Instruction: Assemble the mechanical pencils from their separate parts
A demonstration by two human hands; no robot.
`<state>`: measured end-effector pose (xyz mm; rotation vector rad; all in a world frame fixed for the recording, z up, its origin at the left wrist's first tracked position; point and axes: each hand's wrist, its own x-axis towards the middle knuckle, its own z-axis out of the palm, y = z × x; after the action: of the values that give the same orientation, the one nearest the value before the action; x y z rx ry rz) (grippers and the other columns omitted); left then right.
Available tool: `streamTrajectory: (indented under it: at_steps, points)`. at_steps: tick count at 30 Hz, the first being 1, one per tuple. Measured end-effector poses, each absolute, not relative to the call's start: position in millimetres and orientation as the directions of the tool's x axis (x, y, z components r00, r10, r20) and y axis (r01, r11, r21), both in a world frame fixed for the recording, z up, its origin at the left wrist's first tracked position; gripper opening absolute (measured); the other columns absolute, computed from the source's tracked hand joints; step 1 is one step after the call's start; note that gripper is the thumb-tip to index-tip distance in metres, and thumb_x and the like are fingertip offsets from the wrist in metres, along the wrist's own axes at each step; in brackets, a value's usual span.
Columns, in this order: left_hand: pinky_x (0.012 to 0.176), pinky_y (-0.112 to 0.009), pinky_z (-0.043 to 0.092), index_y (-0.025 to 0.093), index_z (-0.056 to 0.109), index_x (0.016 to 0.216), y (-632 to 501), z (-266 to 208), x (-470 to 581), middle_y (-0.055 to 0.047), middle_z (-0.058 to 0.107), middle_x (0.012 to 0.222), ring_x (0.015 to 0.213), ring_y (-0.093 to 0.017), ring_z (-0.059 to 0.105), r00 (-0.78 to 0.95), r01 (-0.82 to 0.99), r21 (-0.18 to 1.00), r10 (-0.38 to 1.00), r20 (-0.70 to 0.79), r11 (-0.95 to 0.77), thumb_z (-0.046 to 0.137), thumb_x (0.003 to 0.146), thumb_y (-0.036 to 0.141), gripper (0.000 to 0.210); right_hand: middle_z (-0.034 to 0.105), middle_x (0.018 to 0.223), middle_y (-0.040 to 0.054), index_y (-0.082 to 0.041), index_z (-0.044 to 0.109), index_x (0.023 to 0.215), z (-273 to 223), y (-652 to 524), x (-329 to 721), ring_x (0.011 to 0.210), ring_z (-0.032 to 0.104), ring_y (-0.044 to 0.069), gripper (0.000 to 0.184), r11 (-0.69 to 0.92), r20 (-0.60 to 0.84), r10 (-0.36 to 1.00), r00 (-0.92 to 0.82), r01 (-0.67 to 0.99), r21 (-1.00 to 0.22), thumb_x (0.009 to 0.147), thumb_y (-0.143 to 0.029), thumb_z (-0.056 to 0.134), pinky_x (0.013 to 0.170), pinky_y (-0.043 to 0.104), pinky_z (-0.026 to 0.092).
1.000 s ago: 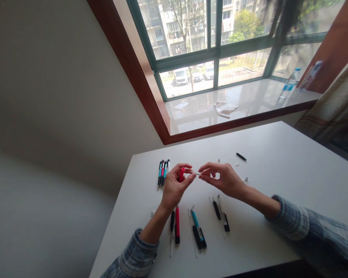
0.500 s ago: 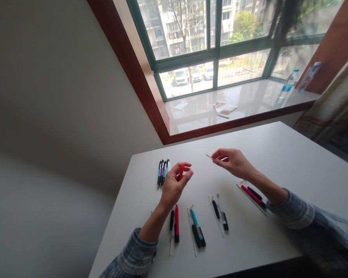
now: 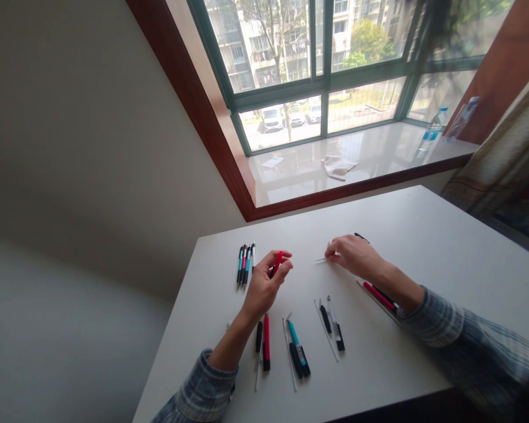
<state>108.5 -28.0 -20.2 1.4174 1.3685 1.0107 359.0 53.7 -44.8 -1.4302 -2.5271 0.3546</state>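
My left hand point(image 3: 267, 285) is closed around a red pen barrel point(image 3: 277, 264), which stands tilted upward between thumb and fingers. To its right, my right hand point(image 3: 355, 254) pinches a thin pen refill point(image 3: 320, 259) low over the table, its tip pointing left. A small black piece point(image 3: 361, 237) shows behind that hand; whether it is held or lying there I cannot tell. Several assembled pens point(image 3: 245, 265) lie side by side beyond my left hand. Nearer me are loose pen parts: a red barrel point(image 3: 266, 343), a blue barrel point(image 3: 293, 332) and a clear barrel point(image 3: 331, 308).
Another red barrel point(image 3: 379, 295) lies under my right forearm among dark parts and a refill. The white table point(image 3: 370, 364) meets a wall point(image 3: 92, 205) and a window sill point(image 3: 300, 176), where a cloth point(image 3: 338, 167) and a water bottle point(image 3: 434, 126) rest.
My right hand has moved down toward the tabletop, with the refill tip lower than before. The black piece behind it has come into view. My left hand keeps its hold on the red barrel.
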Motion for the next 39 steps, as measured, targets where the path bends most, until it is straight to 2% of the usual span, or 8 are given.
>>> streamTrajectory:
  at_steps: [6, 10, 12, 19, 25, 30, 33, 39]
  points:
    - [0.061, -0.024, 0.04, 0.021, 0.066, 0.119, -27.9, -25.9, 107.5, -0.003, 0.067, 0.097, 0.068, -0.012, 0.05, 0.107, 0.361, 0.932, 0.994, 0.003, -0.041, 0.064, 0.095, 0.049, 0.036, 0.082, 0.095, 0.0039, -0.027, 0.083, 0.097, -36.3, 61.4, 373.1, 0.088, 0.074, 0.023, 0.016, 0.475, 0.119, 0.878, -0.463, 0.815, -0.331, 0.092, -0.021, 0.068, 0.074, 0.029, 0.049]
    - [0.066, -0.025, 0.042, 0.022, 0.064, 0.123, -29.1, -21.4, 108.7, 0.0, 0.064, 0.083, 0.073, -0.015, 0.054, 0.118, 0.378, 0.924, 0.993, 0.002, -0.047, 0.065, 0.093, 0.046, 0.038, 0.081, 0.093, 0.0013, -0.026, 0.08, 0.106, -19.8, 82.0, 408.4, 0.082, 0.074, 0.019, 0.019, 0.339, 0.321, 0.923, -0.213, 0.844, -0.415, 0.096, -0.027, 0.064, 0.078, 0.029, 0.051]
    - [0.068, -0.026, 0.042, 0.022, 0.064, 0.123, -29.9, -18.9, 108.9, 0.001, 0.061, 0.08, 0.074, -0.015, 0.055, 0.123, 0.38, 0.924, 0.992, 0.004, -0.051, 0.064, 0.094, 0.045, 0.037, 0.08, 0.089, 0.0018, -0.024, 0.079, 0.105, -17.7, 92.0, 426.4, 0.078, 0.073, 0.019, 0.018, 0.232, 0.272, 0.955, -0.121, 0.875, -0.425, 0.095, -0.031, 0.065, 0.075, 0.029, 0.05]
    - [0.061, -0.025, 0.035, 0.02, 0.066, 0.119, -29.4, -16.0, 106.1, 0.005, 0.042, 0.069, 0.064, -0.013, 0.039, 0.151, 0.411, 0.909, 0.989, 0.008, -0.07, 0.061, 0.095, 0.05, 0.038, 0.08, 0.092, 0.0033, -0.023, 0.079, 0.101, -42.2, 102.1, 441.1, 0.08, 0.072, 0.02, 0.018, 0.172, -0.024, 0.98, -0.198, 0.9, -0.4, 0.087, -0.03, 0.073, 0.07, 0.029, 0.048]
    - [0.057, -0.024, 0.031, 0.02, 0.069, 0.109, -23.8, 5.1, 105.7, 0.006, 0.037, 0.066, 0.06, -0.013, 0.034, 0.119, 0.446, 0.893, 0.993, 0.013, -0.065, 0.064, 0.092, 0.052, 0.037, 0.076, 0.099, 0.007, -0.02, 0.075, 0.118, -49.4, 104.0, 435.9, 0.087, 0.068, 0.021, 0.031, 0.209, 0.03, 0.976, -0.214, 0.897, -0.39, 0.088, -0.019, 0.065, 0.075, 0.029, 0.047]
    - [0.059, -0.025, 0.038, 0.019, 0.065, 0.086, -11.8, 32.6, 118.7, 0.001, 0.052, 0.073, 0.065, -0.014, 0.044, 0.129, 0.417, 0.907, 0.992, 0.006, -0.059, 0.059, 0.092, 0.062, 0.044, 0.07, 0.102, 0.01, -0.017, 0.073, 0.096, -43.8, 102.4, 428.0, 0.088, 0.063, 0.021, 0.024, 0.281, 0.195, 0.957, -0.213, 0.842, -0.46, 0.096, -0.022, 0.05, 0.077, 0.03, 0.044]
    - [0.055, -0.025, 0.033, 0.019, 0.054, 0.072, -3.0, 33.3, 128.3, 0.004, 0.042, 0.065, 0.059, -0.012, 0.037, 0.059, 0.44, 0.894, 0.996, 0.062, -0.082, 0.061, 0.092, 0.061, 0.046, 0.07, 0.097, 0.008, -0.018, 0.07, 0.09, -41.2, 98.7, 421.5, 0.088, 0.062, 0.02, 0.028, 0.315, 0.208, 0.949, -0.239, 0.777, -0.545, 0.096, -0.019, 0.042, 0.078, 0.029, 0.043]
    - [0.053, -0.025, 0.028, 0.019, 0.06, 0.073, -2.7, 9.0, 137.7, 0.004, 0.043, 0.061, 0.056, -0.011, 0.037, 0.078, 0.554, 0.828, 0.995, 0.055, -0.089, 0.064, 0.089, 0.059, 0.043, 0.068, 0.081, 0.0028, -0.019, 0.074, 0.101, -45.5, 87.3, 404.9, 0.073, 0.059, 0.017, 0.023, 0.399, 0.205, 0.916, -0.345, 0.726, -0.56, 0.093, -0.036, 0.06, 0.068, 0.027, 0.039]
